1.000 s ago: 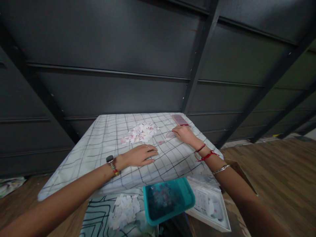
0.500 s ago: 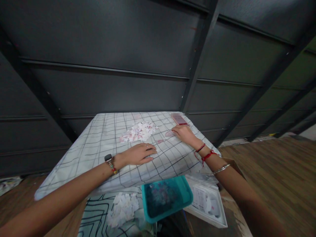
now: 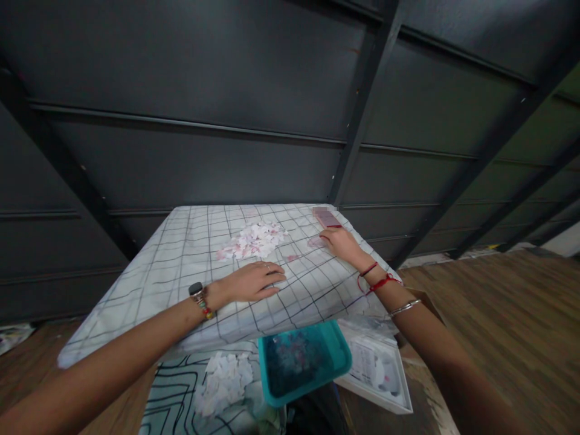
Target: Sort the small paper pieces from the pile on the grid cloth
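My left hand [image 3: 254, 281] lies flat on the white checked cloth [image 3: 167, 260], fingers stretched out, holding nothing. Just beyond it is a heap of small white and pinkish paper-like pieces [image 3: 256, 240]. At the right side of the cloth, my right hand [image 3: 341, 243] has its fingers drawn together at the edge of a small, clear, pinkish plastic bag [image 3: 316, 241]. Its fingertips are too small to make out fully. Close behind that hand lies a flat pink-and-red thing [image 3: 327, 217], partly blurred out. A little pink spot [image 3: 291, 258] shows between my hands.
Below the cloth's near edge sits a teal plastic tub [image 3: 342, 356] with loose bits inside. Left of it is another pile of white pieces [image 3: 226, 380]. On its right stands an open white box [image 3: 389, 406] with plastic wrap. A dark panelled wall [image 3: 203, 163] rises behind.
My right hand has shifted slightly to the right, and the plastic bag with it. The left hand stays flat in place. The view has tilted a little.
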Action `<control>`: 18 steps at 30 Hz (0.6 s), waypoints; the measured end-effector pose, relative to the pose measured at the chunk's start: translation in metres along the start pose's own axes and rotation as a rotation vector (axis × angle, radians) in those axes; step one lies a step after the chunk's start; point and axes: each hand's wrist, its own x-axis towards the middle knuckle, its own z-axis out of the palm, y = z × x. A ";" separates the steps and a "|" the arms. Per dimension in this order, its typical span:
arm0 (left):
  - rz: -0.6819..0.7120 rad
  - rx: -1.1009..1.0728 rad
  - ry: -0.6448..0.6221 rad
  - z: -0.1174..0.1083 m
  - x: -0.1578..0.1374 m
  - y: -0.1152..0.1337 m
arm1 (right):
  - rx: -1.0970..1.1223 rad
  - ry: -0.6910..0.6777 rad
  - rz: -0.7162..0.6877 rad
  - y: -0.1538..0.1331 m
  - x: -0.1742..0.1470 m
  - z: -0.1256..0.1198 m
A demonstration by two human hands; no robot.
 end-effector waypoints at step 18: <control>-0.005 -0.018 0.007 0.001 0.000 -0.001 | 0.169 0.084 -0.039 -0.006 -0.044 0.000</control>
